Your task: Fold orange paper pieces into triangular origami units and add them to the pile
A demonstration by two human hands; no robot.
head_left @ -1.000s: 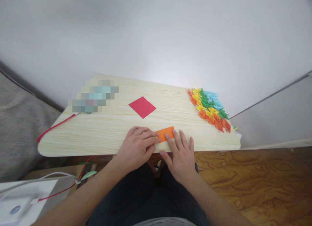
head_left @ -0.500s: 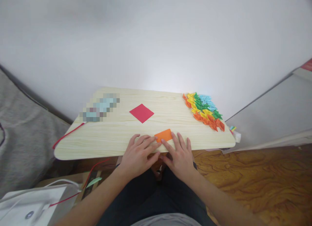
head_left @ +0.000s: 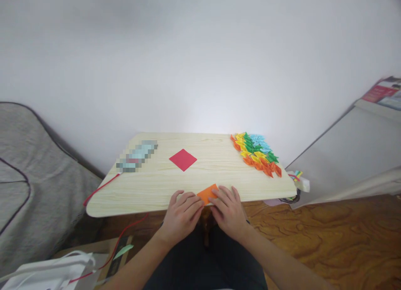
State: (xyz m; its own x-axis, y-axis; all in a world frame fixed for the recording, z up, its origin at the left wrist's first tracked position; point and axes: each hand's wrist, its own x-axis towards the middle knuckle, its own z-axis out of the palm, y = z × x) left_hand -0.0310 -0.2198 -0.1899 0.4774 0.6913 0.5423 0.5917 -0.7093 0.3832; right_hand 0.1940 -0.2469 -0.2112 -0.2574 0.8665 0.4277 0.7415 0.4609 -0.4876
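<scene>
A folded orange paper lies at the near edge of the pale wooden table. My left hand rests on its left end with the fingers laid flat and pressed on the paper. From the other side, my right hand presses its fingertips on the paper's right part. A red paper square lies flat further back, near the table's middle. Several folded paper pieces in orange, yellow, green and light blue are heaped at the far right corner.
A red cord hangs off the table's left end. A grey cushion stands to the left, a white panel to the right. White fabric lies at the lower left. Patterned wooden floor shows on the right.
The view has tilted up, so the table sits lower and smaller in the frame. Both hands have slid closer together over the orange paper, which now shows less.
</scene>
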